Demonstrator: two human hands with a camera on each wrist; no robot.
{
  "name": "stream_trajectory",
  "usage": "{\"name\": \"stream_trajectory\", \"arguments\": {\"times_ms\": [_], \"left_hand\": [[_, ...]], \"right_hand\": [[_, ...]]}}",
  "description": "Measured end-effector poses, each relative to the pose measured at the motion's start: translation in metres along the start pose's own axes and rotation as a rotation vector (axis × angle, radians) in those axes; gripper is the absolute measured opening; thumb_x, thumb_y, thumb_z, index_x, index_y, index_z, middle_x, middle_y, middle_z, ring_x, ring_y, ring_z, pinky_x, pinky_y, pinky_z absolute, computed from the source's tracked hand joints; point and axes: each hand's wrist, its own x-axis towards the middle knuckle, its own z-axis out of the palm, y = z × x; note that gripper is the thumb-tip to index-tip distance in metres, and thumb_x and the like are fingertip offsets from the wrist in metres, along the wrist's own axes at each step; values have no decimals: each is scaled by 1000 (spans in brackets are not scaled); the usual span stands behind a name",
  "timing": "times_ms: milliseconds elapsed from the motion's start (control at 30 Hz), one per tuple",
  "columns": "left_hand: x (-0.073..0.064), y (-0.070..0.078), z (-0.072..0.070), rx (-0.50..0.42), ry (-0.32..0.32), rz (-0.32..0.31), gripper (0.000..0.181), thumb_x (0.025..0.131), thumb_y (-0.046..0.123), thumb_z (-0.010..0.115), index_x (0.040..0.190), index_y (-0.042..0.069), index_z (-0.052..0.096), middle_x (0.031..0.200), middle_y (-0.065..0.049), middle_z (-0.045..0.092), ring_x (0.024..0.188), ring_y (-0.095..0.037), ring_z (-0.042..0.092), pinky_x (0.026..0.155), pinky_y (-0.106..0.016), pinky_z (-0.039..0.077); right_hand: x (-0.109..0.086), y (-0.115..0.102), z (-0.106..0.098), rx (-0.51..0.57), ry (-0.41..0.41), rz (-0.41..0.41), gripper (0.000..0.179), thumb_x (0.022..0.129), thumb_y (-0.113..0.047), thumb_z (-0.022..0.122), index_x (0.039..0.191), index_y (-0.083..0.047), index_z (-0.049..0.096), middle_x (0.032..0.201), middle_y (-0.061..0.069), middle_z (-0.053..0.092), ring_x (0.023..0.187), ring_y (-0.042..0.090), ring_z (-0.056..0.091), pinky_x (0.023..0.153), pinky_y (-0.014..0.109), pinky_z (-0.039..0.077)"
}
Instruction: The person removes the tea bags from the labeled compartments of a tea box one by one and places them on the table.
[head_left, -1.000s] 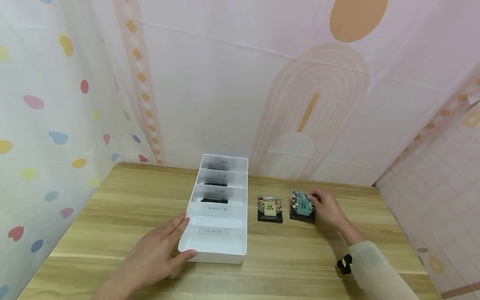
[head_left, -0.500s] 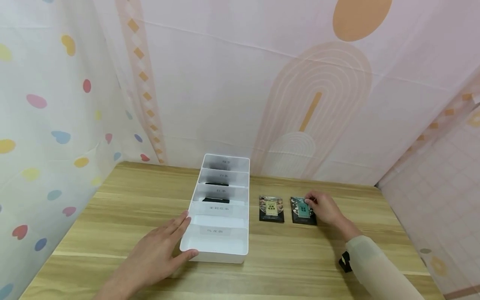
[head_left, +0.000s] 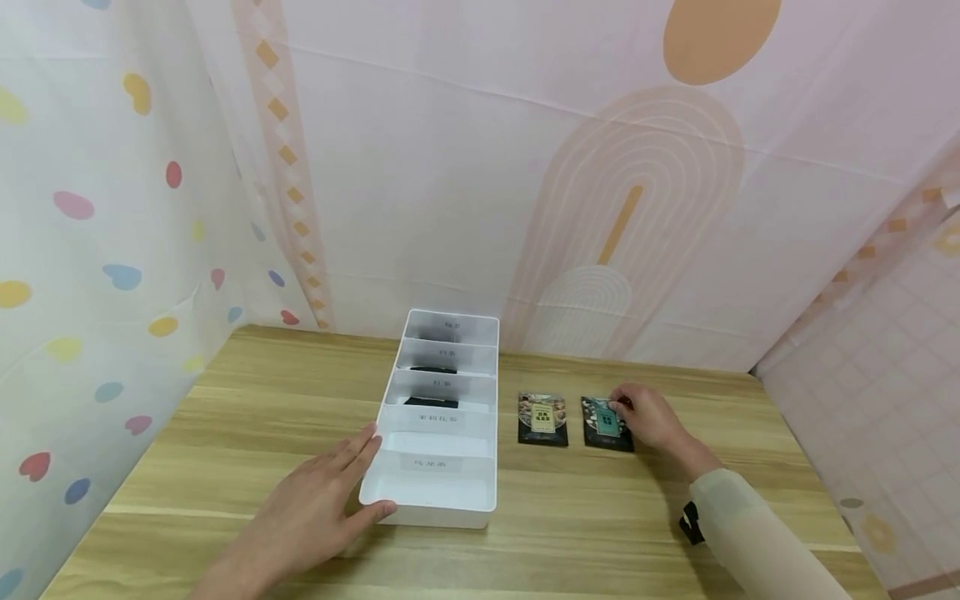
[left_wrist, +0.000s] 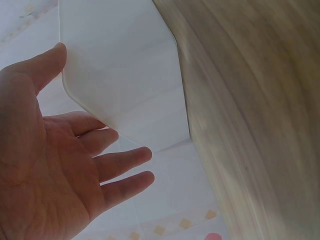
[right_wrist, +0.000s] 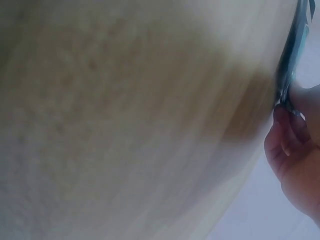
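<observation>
My right hand (head_left: pixel 651 418) pinches the right edge of a dark tea sachet (head_left: pixel 604 432) with a teal label. This sachet is close over the table; in the right wrist view the thumb and fingers meet at the edge of the sachet (right_wrist: pixel 290 65). My left hand (head_left: pixel 318 498) rests against a long white divided box (head_left: pixel 438 517), its thumb at the near wall and fingers along the left side. Those fingers look loosely straight in the left wrist view. To the box's right lies a second dark sachet (head_left: pixel 542 421) with a yellow label.
Dark sachets (head_left: pixel 431 402) show inside two of the box's middle compartments, and printed labels mark the dividers. A small black object (head_left: pixel 691 523) sits beside the right sleeve. Patterned curtains (head_left: pixel 420 167) stand behind the wooden table (head_left: pixel 600 533).
The teal-labelled sachet has shifted slightly nearer and settled flatter, with the right hand still pinching its edge. The left hand has stayed against the box.
</observation>
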Motion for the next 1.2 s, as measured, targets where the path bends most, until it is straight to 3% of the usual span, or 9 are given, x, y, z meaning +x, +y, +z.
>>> {"name": "stream_trajectory", "arguments": {"times_ms": [367, 800, 1200], "left_hand": [[0, 0, 0, 1, 1, 1, 80, 97, 56, 70, 148, -4, 55, 160, -17, 46, 137, -36, 56, 104, -55, 52], [-1, -1, 2, 6, 13, 7, 79, 97, 55, 70, 148, -3, 56, 160, -17, 47, 137, -36, 56, 105, -55, 51], [-1, -1, 1, 4, 9, 3, 80, 97, 56, 70, 148, -4, 56, 160, -18, 47, 137, -37, 56, 104, -55, 52]], "right_hand": [[0, 0, 1, -17, 0, -6, 5, 100, -5, 70, 101, -1, 73, 94, 9, 70, 79, 19, 62, 70, 41, 54], [-2, -3, -9, 24, 1, 73, 13, 103, -9, 67, 111, 1, 71, 104, 14, 71, 87, 26, 67, 76, 46, 58], [-2, -20, -24, 49, 10, 68, 26, 105, -13, 66, 122, 7, 69, 110, 16, 70, 81, 19, 63, 66, 37, 53]]}}
